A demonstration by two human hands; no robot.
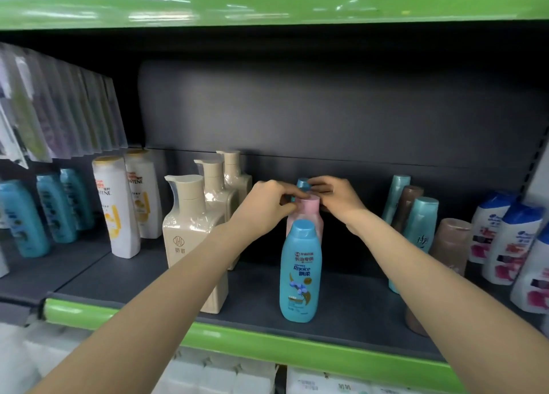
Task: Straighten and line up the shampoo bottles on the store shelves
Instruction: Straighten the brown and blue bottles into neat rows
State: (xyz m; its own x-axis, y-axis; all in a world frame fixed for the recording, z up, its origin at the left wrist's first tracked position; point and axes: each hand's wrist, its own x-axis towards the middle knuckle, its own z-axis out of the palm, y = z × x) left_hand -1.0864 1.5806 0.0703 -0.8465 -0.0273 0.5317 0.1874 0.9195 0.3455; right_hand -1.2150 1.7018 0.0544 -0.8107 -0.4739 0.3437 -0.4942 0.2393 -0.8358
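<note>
On shelf (pixel 341 301): both hands (pixel 269 199) (pixel 334 193) pinch rear blue bottle (pixel 303 183).

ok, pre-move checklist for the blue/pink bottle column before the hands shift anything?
1. Left hand on the pink bottle: fingers at its cap. Ok.
2. Right hand on the rear blue bottle: fingers at the cap, firmness of hold cannot tell.
3. Front blue Rejoice bottle upright, label facing out. Ok.
4. Column in line front to back: the pink bottle sits slightly right of the front one. Not ok.
5. Clearance to the beige pump bottles on the left: visible gap. Ok.
6. Rear bottle's base position: hidden behind the pink one. Cannot tell.
</note>
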